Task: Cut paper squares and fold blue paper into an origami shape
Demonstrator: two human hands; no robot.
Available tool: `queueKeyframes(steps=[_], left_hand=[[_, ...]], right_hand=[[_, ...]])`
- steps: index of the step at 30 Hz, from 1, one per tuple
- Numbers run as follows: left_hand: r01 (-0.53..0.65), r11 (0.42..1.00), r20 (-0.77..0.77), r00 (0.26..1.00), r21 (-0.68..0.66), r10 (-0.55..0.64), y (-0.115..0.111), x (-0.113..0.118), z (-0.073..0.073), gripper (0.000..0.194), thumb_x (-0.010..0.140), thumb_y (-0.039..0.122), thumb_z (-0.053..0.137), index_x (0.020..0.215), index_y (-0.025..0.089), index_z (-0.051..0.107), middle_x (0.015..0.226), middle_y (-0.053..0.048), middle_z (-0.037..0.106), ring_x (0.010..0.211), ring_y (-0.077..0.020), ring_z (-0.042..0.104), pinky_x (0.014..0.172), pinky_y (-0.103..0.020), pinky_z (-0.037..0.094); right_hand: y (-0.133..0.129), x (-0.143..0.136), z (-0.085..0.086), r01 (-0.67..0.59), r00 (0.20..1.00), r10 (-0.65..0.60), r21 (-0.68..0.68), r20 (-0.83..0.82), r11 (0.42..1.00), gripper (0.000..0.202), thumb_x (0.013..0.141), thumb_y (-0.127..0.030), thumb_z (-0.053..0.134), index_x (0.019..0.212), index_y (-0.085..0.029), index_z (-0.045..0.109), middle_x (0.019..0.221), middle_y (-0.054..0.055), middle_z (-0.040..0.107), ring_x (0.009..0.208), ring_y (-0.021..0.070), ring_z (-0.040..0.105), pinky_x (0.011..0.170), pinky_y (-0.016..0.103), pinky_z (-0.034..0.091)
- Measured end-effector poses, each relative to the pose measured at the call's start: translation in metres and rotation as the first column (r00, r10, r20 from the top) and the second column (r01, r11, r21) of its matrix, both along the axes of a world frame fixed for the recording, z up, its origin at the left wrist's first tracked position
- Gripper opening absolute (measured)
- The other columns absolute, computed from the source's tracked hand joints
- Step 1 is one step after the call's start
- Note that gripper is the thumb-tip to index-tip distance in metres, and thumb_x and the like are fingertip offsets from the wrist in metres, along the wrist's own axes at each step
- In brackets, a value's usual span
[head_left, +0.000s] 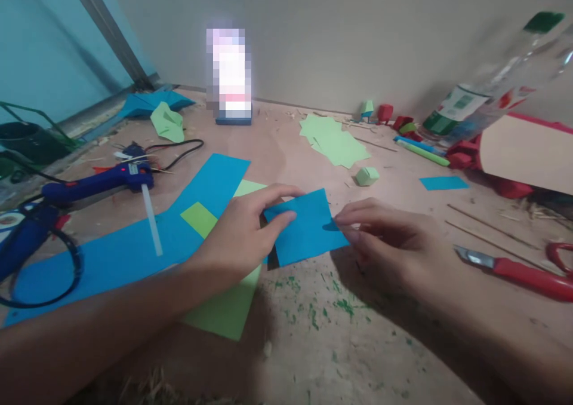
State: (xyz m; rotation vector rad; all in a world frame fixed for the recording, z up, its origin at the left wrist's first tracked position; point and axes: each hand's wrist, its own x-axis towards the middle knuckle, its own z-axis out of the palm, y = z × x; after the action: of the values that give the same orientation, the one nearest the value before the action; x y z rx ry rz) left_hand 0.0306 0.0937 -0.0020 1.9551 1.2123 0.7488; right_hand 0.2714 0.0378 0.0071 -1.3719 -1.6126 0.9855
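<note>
At the left, a blue plastic glue gun [98, 183] is seen beside long blue paper strips [134, 244]. Next, a flat, four-sided piece of plain blue paper [304, 232] is held just above the pinkish-brown worktop [322, 345], its left side gripped between thumb and fingers of the left hand [242, 232]. Its surface is darkened by a small shadow near the right edge, which is pinched by the right hand's [389, 235] fingertips. Farther right, a red-handled cutter [528, 275] is seen.
</note>
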Motion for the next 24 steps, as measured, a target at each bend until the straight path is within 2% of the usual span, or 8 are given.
queueKeyframes(steps=[2, 6, 10, 12, 15, 18, 21, 24], left_hand=[[-0.003, 1.0, 0.012, 1.0, 0.007, 0.003, 0.001, -0.001, 0.0, 0.03, 0.1, 0.029, 0.066, 0.129, 0.029, 0.073, 0.131, -0.003, 0.075, 0.122, -0.0263, 0.071, 0.088, -0.033, 0.063], [0.019, 1.0, 0.03, 0.999, -0.016, -0.019, 0.0, -0.001, 0.001, 0.032, 0.099, 0.031, 0.066, 0.13, 0.029, 0.072, 0.133, -0.005, 0.074, 0.123, -0.0282, 0.07, 0.087, -0.033, 0.064], [0.067, 0.998, -0.019, 0.998, -0.016, -0.067, -0.003, -0.001, 0.0, 0.035, 0.1, 0.033, 0.063, 0.135, 0.029, 0.068, 0.132, -0.007, 0.074, 0.118, -0.0286, 0.072, 0.082, -0.034, 0.063], [0.107, 0.991, -0.08, 0.992, 0.084, -0.101, -0.003, -0.001, -0.001, 0.035, 0.099, 0.029, 0.062, 0.133, 0.026, 0.066, 0.127, -0.008, 0.073, 0.113, -0.0271, 0.071, 0.085, -0.036, 0.061], [0.181, 0.925, -0.184, 0.975, 0.335, -0.124, -0.004, -0.002, -0.001, 0.023, 0.096, 0.022, 0.061, 0.119, 0.021, 0.069, 0.126, -0.01, 0.067, 0.116, -0.0269, 0.064, 0.096, -0.041, 0.055], [0.229, 0.833, -0.238, 0.964, 0.503, -0.121, -0.007, -0.003, 0.002, 0.012, 0.098, 0.019, 0.059, 0.1, 0.021, 0.071, 0.112, -0.009, 0.065, 0.103, -0.0245, 0.061, 0.09, -0.042, 0.049], [0.336, 0.76, -0.303, 0.934, 0.556, -0.191, -0.011, -0.003, 0.002, 0.02, 0.101, 0.016, 0.054, 0.091, 0.021, 0.071, 0.096, -0.006, 0.066, 0.089, -0.0213, 0.058, 0.078, -0.039, 0.041], [0.46, 0.729, -0.393, 0.876, 0.507, -0.279, -0.014, -0.003, 0.0, 0.022, 0.103, 0.016, 0.052, 0.094, 0.021, 0.071, 0.091, -0.005, 0.068, 0.085, -0.0213, 0.059, 0.073, -0.039, 0.037]], right_hand=[[-0.001, -0.001, 0.003, -0.083, 0.995, 0.077, 0.09, 0.07, 0.992, 0.02, 0.093, -0.015, 0.066, 0.097, -0.027, 0.082, 0.112, 0.005, 0.074, 0.1, 0.0198, 0.071, 0.075, 0.028, 0.057], [-0.002, -0.002, 0.01, -0.144, 0.973, 0.096, 0.231, 0.207, 0.962, 0.025, 0.092, -0.01, 0.062, 0.091, -0.027, 0.081, 0.11, 0.006, 0.075, 0.098, 0.0203, 0.073, 0.075, 0.03, 0.059], [-0.001, 0.0, 0.012, -0.277, 0.945, 0.227, 0.206, 0.237, 0.939, 0.021, 0.094, -0.013, 0.064, 0.093, -0.026, 0.081, 0.111, 0.006, 0.077, 0.098, 0.0204, 0.075, 0.079, 0.03, 0.061], [0.0, 0.001, 0.01, -0.355, 0.919, 0.31, 0.172, 0.243, 0.919, 0.018, 0.097, -0.016, 0.066, 0.096, -0.024, 0.082, 0.107, 0.006, 0.079, 0.097, 0.0192, 0.076, 0.086, 0.03, 0.061], [0.001, 0.0, 0.009, -0.398, 0.895, 0.36, 0.109, 0.264, 0.911, 0.018, 0.1, -0.018, 0.064, 0.102, -0.023, 0.081, 0.108, 0.005, 0.081, 0.098, 0.0186, 0.076, 0.088, 0.029, 0.061], [0.0, 0.0, 0.012, -0.427, 0.874, 0.395, 0.059, 0.283, 0.902, 0.02, 0.102, -0.018, 0.061, 0.107, -0.023, 0.08, 0.108, 0.005, 0.082, 0.098, 0.0183, 0.077, 0.089, 0.029, 0.06], [-0.002, -0.002, 0.016, -0.448, 0.857, 0.42, 0.025, 0.299, 0.894, 0.021, 0.102, -0.018, 0.059, 0.106, -0.023, 0.079, 0.104, 0.004, 0.082, 0.093, 0.0176, 0.076, 0.085, 0.029, 0.06], [-0.003, -0.006, 0.017, -0.404, 0.871, 0.388, -0.012, 0.301, 0.915, 0.021, 0.101, -0.018, 0.06, 0.107, -0.025, 0.079, 0.096, 0.001, 0.081, 0.082, 0.0159, 0.074, 0.076, 0.027, 0.059]])
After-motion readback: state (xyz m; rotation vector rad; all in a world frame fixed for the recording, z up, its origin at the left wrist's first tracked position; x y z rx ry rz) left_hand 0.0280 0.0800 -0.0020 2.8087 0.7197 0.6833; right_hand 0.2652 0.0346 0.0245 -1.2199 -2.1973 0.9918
